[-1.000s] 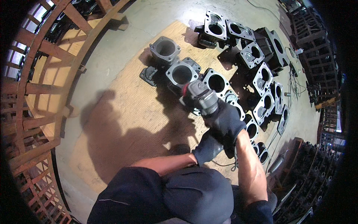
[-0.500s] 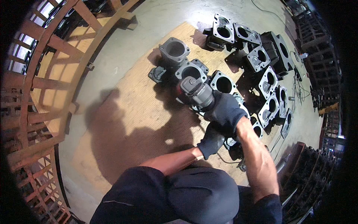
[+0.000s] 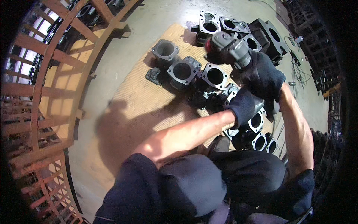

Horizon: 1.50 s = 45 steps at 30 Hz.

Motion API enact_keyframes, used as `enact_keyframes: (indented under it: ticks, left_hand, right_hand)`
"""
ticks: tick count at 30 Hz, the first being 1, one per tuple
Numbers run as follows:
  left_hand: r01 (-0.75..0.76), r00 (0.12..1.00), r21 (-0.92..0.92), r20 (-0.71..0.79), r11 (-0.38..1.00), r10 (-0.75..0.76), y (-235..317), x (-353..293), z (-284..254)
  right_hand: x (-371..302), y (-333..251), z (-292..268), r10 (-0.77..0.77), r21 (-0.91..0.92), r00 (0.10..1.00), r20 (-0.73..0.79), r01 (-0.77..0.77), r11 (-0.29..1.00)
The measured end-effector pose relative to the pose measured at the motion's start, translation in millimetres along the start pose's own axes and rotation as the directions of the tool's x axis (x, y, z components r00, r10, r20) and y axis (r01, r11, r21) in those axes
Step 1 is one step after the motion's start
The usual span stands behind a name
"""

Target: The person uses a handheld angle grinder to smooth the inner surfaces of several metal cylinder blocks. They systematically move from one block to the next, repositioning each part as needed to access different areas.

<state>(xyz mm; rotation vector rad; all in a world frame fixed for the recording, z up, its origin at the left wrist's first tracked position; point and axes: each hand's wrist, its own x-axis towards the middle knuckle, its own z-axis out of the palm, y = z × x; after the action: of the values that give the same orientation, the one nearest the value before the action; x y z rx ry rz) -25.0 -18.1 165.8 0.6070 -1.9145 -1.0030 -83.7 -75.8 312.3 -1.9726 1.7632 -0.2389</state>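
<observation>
Both my hands wear dark gloves. My right hand [image 3: 263,74] is wrapped round the body of a dark angle grinder [image 3: 235,50], whose rounded head points up and left over the far castings. Just below it, my left hand [image 3: 244,106] has its fingers curled beside a grey metal surface. What it grips is hidden. Left of the hands stand hollow metal castings with square, holed flanges: a near one [image 3: 215,76], a middle one [image 3: 183,71] and a far-left one [image 3: 165,50]. Another flanged casting [image 3: 256,122] lies right below my left hand.
The castings stand on a ribbed tan board [image 3: 130,100] on a concrete floor [image 3: 106,59]. More castings [image 3: 209,26] stand at the far side, beside a large black block-shaped one [image 3: 274,37]. A rusty slatted rack [image 3: 56,74] borders the left. Cables [image 3: 302,74] lie at the right.
Both hands and the grinder have moved right, and the right hand and grinder also farther away. The grinder has left the middle casting's rim. The view has shifted slightly.
</observation>
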Motion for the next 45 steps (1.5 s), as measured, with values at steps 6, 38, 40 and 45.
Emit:
enact_keyframes:
  ticks: [6, 38, 40, 45]
  left_hand:
    - [0.439, 0.698, 0.342, 0.452, 0.831, -0.556, 60.6, -12.4, -138.8]
    - [0.564, 0.656, -0.387, -0.326, 0.73, -0.68, -69.2, -46.9, 82.3]
    - [0.58, 0.61, -0.472, -0.288, 0.664, -0.738, -89.2, -46.8, 84.9]
    - [0.662, 0.649, -0.37, -0.151, 0.652, -0.745, -101.6, -51.1, 51.9]
  right_hand:
    - [7.0, -0.9, 26.0, -0.073, 0.418, 0.996, -0.045, 0.085, 0.904]
    - [68.1, 34.7, 93.5, 0.021, -0.011, 0.951, 0.307, -0.018, 1.0]
    - [81.6, 22.4, 98.1, 0.007, 0.012, 0.955, 0.297, -0.011, 1.0]
    - [107.7, 4.9, 102.8, -0.005, 0.135, 0.969, 0.248, -0.029, 0.99]
